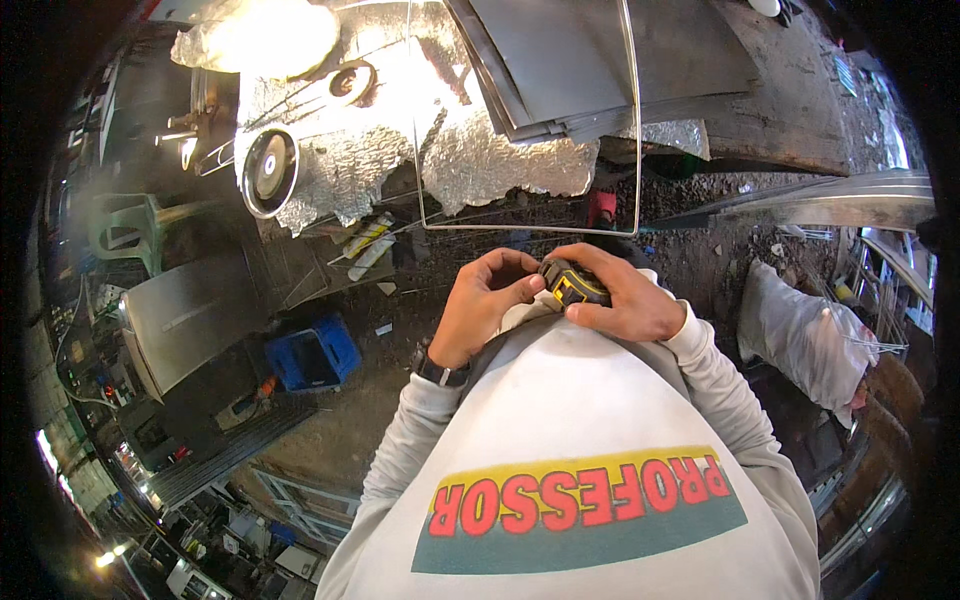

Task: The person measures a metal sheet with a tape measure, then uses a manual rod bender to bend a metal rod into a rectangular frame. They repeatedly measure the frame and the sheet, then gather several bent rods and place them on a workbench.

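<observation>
Close in front of my body, my right hand [628, 296] wraps round a black and yellow tape measure [573, 284]. The fingers of my left hand [487, 300] are pinched together at its left side; whatever lies between them is too small to make out. A dark watch sits on my left wrist. Just beyond my hands, a thin metal rod frame [530, 229] hangs over the front edge of the worktable. Crinkled silver foil sheeting [480, 175] covers part of that table.
Dark metal sheets [560, 60] lie stacked on the table, beside a round metal ring [270, 172] at left. A blue crate [312, 355] and a green plastic chair [128, 228] stand on the left. At right are a filled whitish sack [800, 330] and long metal profiles [840, 200].
</observation>
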The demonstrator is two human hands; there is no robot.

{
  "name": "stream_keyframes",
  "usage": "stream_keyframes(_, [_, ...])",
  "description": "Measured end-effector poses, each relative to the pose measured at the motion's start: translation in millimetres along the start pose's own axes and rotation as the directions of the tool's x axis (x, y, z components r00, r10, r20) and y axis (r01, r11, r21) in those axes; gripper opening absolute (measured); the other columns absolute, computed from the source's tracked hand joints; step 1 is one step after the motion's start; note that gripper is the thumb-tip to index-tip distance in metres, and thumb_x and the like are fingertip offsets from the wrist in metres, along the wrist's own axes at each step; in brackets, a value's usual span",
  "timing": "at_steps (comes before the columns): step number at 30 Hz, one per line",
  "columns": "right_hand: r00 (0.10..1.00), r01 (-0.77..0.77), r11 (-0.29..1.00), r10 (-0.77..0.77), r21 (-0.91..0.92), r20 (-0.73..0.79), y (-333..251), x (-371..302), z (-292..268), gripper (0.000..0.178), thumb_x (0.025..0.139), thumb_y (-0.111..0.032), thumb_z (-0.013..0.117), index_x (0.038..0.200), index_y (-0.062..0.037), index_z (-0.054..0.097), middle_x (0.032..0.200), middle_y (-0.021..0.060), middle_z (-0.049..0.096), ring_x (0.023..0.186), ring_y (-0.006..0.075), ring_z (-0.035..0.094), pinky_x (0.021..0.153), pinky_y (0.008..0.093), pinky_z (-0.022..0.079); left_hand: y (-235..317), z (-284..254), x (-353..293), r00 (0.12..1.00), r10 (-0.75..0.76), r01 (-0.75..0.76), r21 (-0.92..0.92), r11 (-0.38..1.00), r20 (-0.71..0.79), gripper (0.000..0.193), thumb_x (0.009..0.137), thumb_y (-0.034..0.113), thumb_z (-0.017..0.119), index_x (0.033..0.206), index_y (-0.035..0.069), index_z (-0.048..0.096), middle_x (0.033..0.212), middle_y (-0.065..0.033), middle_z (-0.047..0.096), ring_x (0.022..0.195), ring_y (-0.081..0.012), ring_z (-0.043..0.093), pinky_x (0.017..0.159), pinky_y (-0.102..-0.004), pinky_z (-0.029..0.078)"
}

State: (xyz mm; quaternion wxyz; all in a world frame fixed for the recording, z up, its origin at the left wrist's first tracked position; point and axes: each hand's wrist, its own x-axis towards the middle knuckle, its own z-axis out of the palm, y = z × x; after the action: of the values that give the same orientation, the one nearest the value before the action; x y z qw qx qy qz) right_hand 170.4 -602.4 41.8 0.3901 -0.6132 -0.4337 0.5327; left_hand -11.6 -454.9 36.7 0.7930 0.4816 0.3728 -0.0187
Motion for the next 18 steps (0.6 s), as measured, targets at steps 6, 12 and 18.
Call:
stream_keyframes(6, [0.997, -0.009, 0.970, 0.027, -0.243, 0.073, -19, 1, -12, 0.060, 0.078, -0.043, 0.068, 0.117, 0.0025, 0.059, 0.107, 0.0205, 0.064, 0.097, 0.0340, 0.064, 0.085, 0.0402, 0.050, -15, -13, 10, 0.982, -0.029, 0.056, -0.146, 0.988, 0.185, 0.017, 0.089, 0.013, 0.065, 0.100, 0.001, 0.062, 0.085, -0.0009, 0.060, 0.075, -0.0096, 0.056, 0.067, -0.0242, 0.046])
stream_keyframes(12, [0.984, -0.174, 0.888, 0.142, -0.425, -0.107, 16, -33, -78, 0.043, 0.078, -0.030, 0.068, 0.106, 0.0022, 0.060, 0.093, 0.0192, 0.062, 0.081, 0.0312, 0.061, 0.076, 0.0393, 0.048, -10, -139, 5, 0.939, 0.148, -0.282, -0.450, 0.847, -0.311, 0.020, 0.090, 0.018, 0.055, 0.103, 0.004, 0.061, 0.090, -0.0054, 0.061, 0.080, -0.0171, 0.058, 0.077, -0.0311, 0.050])
stream_keyframes(18, [0.949, -0.315, 0.847, 0.277, -0.428, -0.150, 32, -28, -94, 0.036, 0.081, -0.028, 0.066, 0.092, 0.0055, 0.062, 0.075, 0.0194, 0.059, 0.069, 0.0262, 0.057, 0.065, 0.0393, 0.043, -45, -145, 27, 0.946, 0.010, -0.183, -0.507, 0.842, -0.324, 0.028, 0.096, 0.023, 0.055, 0.116, 0.004, 0.058, 0.119, -0.0139, 0.064, 0.111, -0.0291, 0.062, 0.099, -0.0439, 0.048])
